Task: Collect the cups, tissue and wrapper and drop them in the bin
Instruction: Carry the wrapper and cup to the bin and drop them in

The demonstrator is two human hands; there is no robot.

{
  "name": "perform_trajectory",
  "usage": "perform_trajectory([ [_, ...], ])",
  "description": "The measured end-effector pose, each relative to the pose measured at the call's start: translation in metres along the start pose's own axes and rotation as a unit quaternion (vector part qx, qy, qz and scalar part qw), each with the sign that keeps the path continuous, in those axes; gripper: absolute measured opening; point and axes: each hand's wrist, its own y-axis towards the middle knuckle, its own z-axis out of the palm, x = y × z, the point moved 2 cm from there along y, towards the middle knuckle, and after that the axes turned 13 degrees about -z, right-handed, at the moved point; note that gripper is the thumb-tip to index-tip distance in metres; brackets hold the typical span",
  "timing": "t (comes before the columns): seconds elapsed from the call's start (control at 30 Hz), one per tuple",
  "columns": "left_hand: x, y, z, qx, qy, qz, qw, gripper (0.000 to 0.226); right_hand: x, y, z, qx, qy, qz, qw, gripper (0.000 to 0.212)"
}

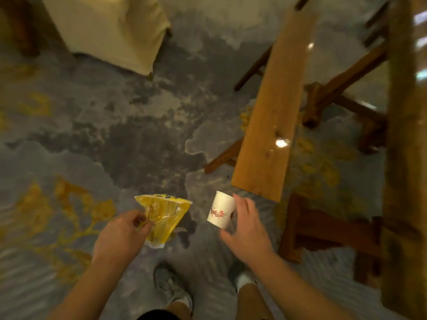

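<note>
My left hand (122,236) pinches a crumpled yellow wrapper (163,215) by its left edge and holds it above the carpet. My right hand (247,229) grips a white paper cup (220,210) with a red blossom print; the cup is tilted, its rim toward the upper left. Whether more than one cup is stacked there I cannot tell. No tissue and no bin show in the head view.
A long wooden bench (272,116) runs from right of the cup up to the top of the view. A wooden table edge (406,158) fills the right side. A cream-covered chair (111,31) stands at the upper left. Patterned grey and gold carpet (115,135) lies underfoot.
</note>
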Motion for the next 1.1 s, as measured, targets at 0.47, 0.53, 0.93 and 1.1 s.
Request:
perform_trajectory([
  [0.47,-0.247,-0.215,-0.109,-0.033,0.008,0.318,0.947,0.014,-0.011,-0.206,-0.281,-0.300,0.004,0.070,0.951,0.097],
  [0.53,-0.267,-0.257,-0.093,-0.024,0.021,0.348,0.937,0.014,-0.031,-0.259,-0.297,-0.325,-0.005,0.079,0.942,0.096],
  [0.93,-0.384,-0.566,0.121,0.093,0.110,0.539,0.830,0.017,-0.182,-0.649,-0.343,-0.452,-0.035,0.247,0.857,0.093],
  [1.1,-0.427,-0.685,0.197,0.113,0.167,0.595,0.778,0.019,-0.230,-0.750,-0.355,-0.494,-0.031,0.301,0.815,0.093],
])
